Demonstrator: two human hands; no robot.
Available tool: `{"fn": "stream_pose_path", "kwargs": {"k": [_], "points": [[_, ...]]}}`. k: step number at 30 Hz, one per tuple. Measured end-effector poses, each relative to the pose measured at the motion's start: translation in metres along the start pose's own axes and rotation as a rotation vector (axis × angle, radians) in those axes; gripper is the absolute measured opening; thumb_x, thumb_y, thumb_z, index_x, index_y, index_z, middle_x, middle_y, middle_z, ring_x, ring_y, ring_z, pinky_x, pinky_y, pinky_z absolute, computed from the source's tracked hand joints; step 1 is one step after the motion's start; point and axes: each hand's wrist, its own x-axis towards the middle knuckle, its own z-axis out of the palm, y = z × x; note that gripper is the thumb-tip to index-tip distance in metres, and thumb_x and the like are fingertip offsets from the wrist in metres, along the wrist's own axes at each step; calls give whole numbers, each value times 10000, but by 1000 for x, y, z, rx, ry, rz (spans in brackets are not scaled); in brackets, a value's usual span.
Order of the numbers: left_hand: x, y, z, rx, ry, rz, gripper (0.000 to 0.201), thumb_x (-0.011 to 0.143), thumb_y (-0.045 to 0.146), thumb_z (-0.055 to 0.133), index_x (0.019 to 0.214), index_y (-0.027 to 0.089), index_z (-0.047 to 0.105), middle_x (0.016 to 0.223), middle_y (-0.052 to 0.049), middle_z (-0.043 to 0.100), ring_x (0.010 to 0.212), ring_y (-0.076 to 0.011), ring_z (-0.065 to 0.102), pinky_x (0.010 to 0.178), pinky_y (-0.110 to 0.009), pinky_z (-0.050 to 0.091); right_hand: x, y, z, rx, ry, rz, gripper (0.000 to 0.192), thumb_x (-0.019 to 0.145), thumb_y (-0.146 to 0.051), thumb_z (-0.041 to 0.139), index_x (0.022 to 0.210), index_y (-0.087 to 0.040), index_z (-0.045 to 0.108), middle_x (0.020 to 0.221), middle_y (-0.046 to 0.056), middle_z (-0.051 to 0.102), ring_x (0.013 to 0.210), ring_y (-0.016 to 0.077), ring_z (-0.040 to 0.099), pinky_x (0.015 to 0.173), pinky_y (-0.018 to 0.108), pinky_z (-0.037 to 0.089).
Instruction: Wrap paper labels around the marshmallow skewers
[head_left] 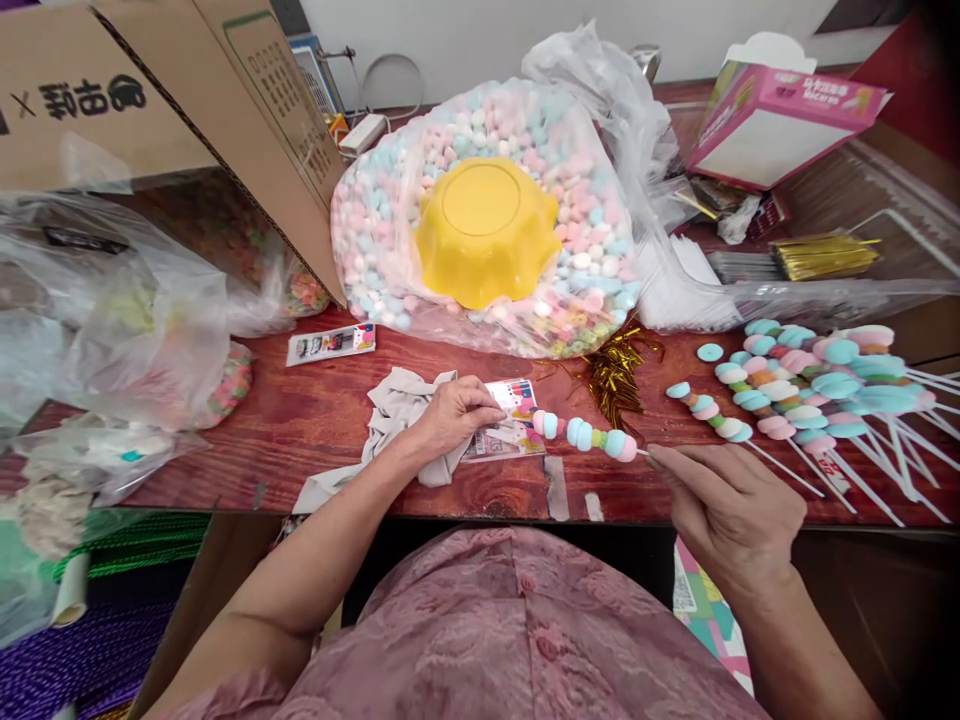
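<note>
My right hand [739,505] pinches the white stick of a marshmallow skewer [598,437], strung with pink, blue, white and green sweets. Its tip points left, over a small printed plastic bag [517,400] lying on the table. My left hand [454,415] is closed, thumb and fingers pinched at the bag's left edge. A crumpled grey cloth [397,400] lies partly beneath that hand. Just right of the skewer, another marshmallow skewer [709,412] rests beside a pile of several more skewers [817,385]. A loose blue sweet [709,352] sits near them.
Behind is a large clear bag of marshmallows [375,210] with a yellow bowl [487,230] upside down on it. Gold twist ties [615,370] lie before it. A cardboard box [277,130] stands left; a pink box [787,110] is back right. Another printed packet [330,345] lies left.
</note>
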Motion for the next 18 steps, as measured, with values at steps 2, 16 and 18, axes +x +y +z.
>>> {"fn": "stream_pose_path", "kwargs": {"k": [2,16,18], "points": [[-1,-2,1,-12,-3,19,62,791,222,734,794,196,790,773,-32,660,751,-137,613,718,-261,485,-1,0,1,-22,-24,-20,239,827,-51,647,1012,-193,698,847,42,710,714,175,610,660,309,478],[-5,-4,3,7,-43,111,108,841,244,693,857,213,795,830,-37,640,776,-133,606,714,-260,489,1,20,6,244,-135,150,112,896,-200,617,926,-236,718,841,-4,718,735,140,666,660,270,512],[-5,-4,3,26,-52,111,104,842,251,696,856,219,794,825,-34,635,774,-131,603,714,-258,486,5,18,4,112,-149,77,160,896,-164,586,949,-232,721,848,1,716,746,147,652,652,273,486]]}}
